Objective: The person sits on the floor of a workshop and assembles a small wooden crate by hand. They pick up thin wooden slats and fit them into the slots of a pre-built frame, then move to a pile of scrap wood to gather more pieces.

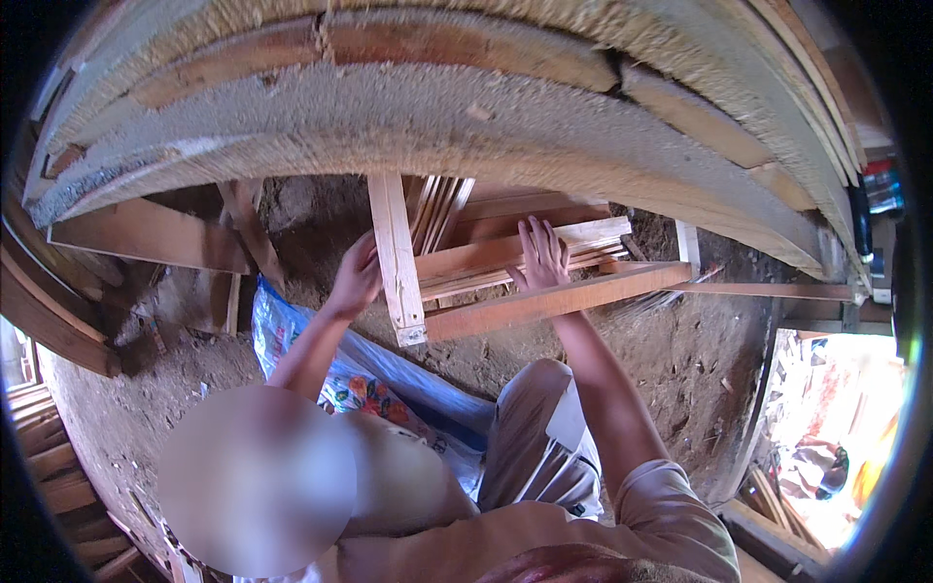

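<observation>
My left hand (358, 279) is beside a pale upright wooden leg (394, 255), its fingers curled and partly hidden by the leg. What they hold, if anything, I cannot make out. My right hand (542, 260) lies with spread fingers over a stack of thin wooden strips (598, 235) on the lower part of a wooden frame. Its forearm passes under the reddish front rail (544, 303). Between the hands, a brown board (471, 258) runs along the stack. More thin slats (442, 214) stand at a slant behind it.
A thick, rough plank bench (437, 117) arches over the work from the far side. A blue printed plastic sheet (340, 355) lies on the dirt floor (680, 369). Planks (58, 301) lean at the left. At the right is a bright opening (826, 428).
</observation>
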{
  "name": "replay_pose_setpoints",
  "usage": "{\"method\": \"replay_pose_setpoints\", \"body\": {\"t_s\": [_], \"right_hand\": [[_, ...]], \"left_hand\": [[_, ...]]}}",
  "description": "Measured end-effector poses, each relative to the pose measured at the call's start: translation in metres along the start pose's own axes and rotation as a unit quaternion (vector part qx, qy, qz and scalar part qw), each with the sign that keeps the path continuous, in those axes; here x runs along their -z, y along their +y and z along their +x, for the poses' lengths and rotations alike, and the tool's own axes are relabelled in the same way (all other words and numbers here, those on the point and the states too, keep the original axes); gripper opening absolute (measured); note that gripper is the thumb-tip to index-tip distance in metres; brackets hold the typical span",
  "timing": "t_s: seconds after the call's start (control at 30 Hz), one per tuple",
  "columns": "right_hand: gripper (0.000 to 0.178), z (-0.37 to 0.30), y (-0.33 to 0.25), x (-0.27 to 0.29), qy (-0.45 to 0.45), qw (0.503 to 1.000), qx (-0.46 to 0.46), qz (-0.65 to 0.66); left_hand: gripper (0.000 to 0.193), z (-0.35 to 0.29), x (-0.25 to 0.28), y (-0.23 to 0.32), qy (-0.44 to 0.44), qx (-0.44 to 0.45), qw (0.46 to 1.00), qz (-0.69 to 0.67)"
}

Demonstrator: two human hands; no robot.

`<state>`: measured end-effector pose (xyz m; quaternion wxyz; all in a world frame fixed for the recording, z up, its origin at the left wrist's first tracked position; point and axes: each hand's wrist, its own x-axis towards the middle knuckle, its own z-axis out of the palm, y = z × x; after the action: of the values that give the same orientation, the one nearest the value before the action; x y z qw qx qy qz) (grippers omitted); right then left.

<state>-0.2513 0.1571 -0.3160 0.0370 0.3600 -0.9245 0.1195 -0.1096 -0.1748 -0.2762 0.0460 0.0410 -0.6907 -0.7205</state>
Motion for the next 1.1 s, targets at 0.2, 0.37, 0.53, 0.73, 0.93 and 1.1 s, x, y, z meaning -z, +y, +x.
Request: {"method": "replay_pose_setpoints", "body": {"t_s": [0.2, 0.37, 0.53, 0.73, 0.93, 1.1], "right_hand": [[0.076, -0.107, -0.046, 0.084, -0.117, 0.989, -0.083, 0.029], [0.058, -0.204, -0.066, 0.156, -0.035, 0.98, -0.175, 0.084], [0.046, -0.253, -0.097, 0.223, 0.121, 0.96, -0.252, 0.021], [0.033, -0.16, -0.126, 0.308, 0.18, 0.966, -0.169, 0.077], [0.061, -0.199, -0.108, 0.209, -0.416, 0.67, -0.351, 0.505], [0.062, -0.295, -0.098, 0.151, -0.721, 0.415, -0.37, 0.413]], "left_hand": [[0.038, -0.17, 0.067, 0.093, 0.263, 0.126, 0.956, 0.024], [0.027, -0.225, 0.06, 0.218, 0.37, -0.035, 0.928, 0.018], [0.018, -0.219, -0.016, 0.276, 0.119, -0.121, 0.96, 0.223], [0.029, -0.206, -0.029, 0.292, 0.026, -0.085, 0.893, 0.441], [0.029, -0.231, -0.03, 0.317, -0.034, 0.025, 0.914, 0.404], [0.034, -0.271, -0.031, 0.342, -0.045, 0.147, 0.886, 0.438]]}}
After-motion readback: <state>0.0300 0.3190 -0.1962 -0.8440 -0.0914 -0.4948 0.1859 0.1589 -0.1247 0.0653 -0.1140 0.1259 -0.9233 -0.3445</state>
